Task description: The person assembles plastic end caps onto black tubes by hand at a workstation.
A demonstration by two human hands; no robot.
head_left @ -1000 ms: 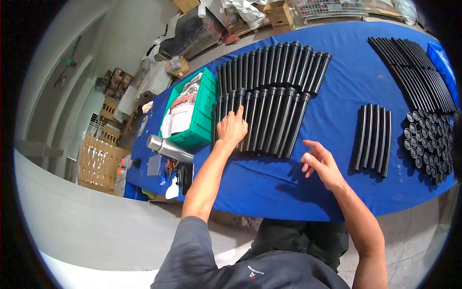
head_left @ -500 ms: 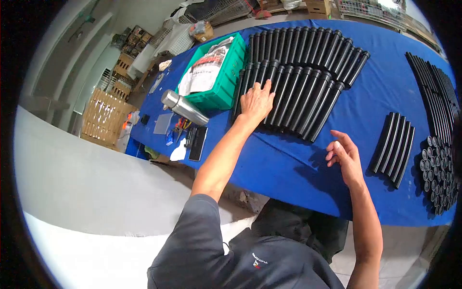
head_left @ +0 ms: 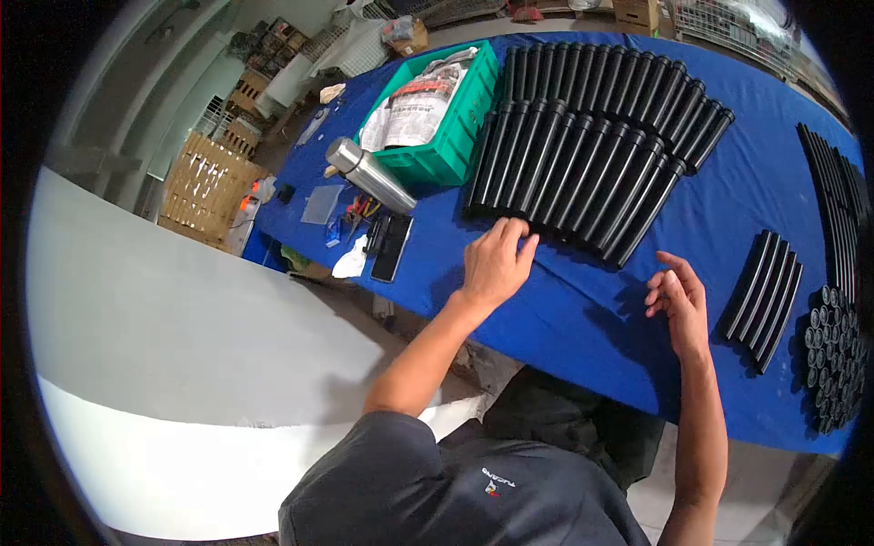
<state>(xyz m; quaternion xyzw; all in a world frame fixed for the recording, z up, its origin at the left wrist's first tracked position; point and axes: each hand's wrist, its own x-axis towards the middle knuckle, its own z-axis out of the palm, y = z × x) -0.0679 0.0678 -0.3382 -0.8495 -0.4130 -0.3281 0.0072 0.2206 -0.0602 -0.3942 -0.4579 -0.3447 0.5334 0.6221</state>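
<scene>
Black plastic tubes (head_left: 569, 173) with collared far ends lie side by side in two overlapping rows on the blue cloth. My left hand (head_left: 494, 264) is at the near ends of the front row, its bent fingertips against or very close to the tube ends. Its thumb stands apart and no tube appears to be held. Over bare cloth to the right of the rows, my right hand (head_left: 681, 305) hovers with fingers loosely curled and apart, holding nothing. Several short curved black tubes (head_left: 763, 300) lie beyond it to the right.
A green crate (head_left: 423, 164) with newspaper stands left of the tubes, a steel flask (head_left: 371, 175) leaning by it. A phone (head_left: 391, 247), pliers (head_left: 364, 209) and white tissue (head_left: 350, 262) lie nearby. Stacked round black parts (head_left: 830, 359) and long thin rods (head_left: 827, 191) are far right.
My left hand has come back from on top of the front-row tubes to their near ends, and its fingers have bent. My right hand keeps its loose pose. The camera view has shifted slightly.
</scene>
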